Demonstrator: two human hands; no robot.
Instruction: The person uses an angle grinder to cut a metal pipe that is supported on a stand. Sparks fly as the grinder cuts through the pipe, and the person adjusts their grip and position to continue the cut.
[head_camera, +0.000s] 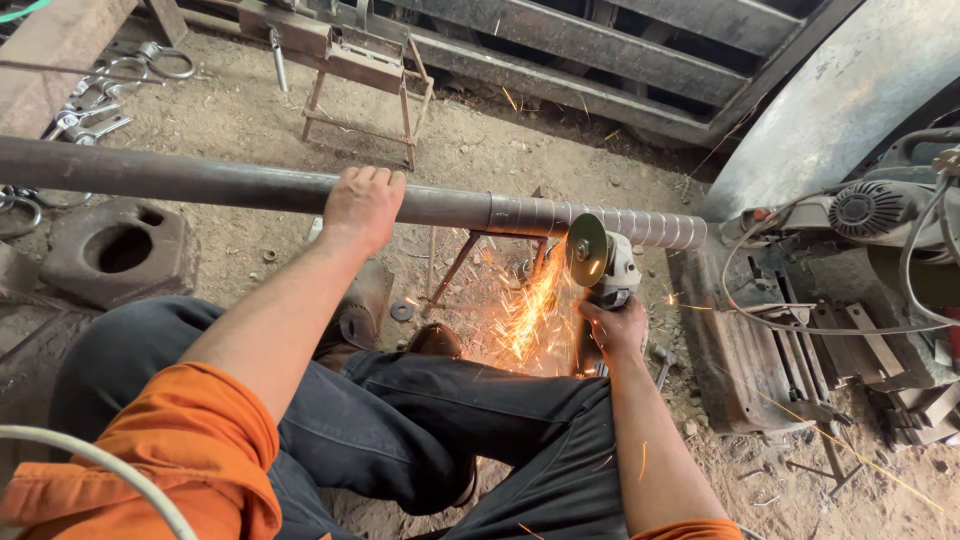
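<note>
You are in the middle of a grinding pass on the long steel pipe (200, 182), which lies across a small metal stand (455, 262) above the dirt floor (480, 150). Your left hand (362, 208) is wrapped over the top of the pipe, palm down, fingers curled over the far side, pinning it in place. Your right hand (615, 328) is closed around the body of the angle grinder (603, 268), whose disc (586, 250) meets the pipe just beside the seam where the ribbed end section (610, 224) begins. Orange sparks (530, 312) stream down and toward your dark trousers (430, 410) and the boot (436, 342) below.

By my reading, the step in hand is dressing that joint, and it looks only partly done, since the disc touches one spot on the near underside. The next move probably calls for a steady left grip, the disc held at the same shallow angle, and a slow turn of the pipe to bring fresh seam to the wheel. Mind the spark stream on your leg, and the grinder cable (820, 325) lying over the machine (870, 205) at your right.
</note>
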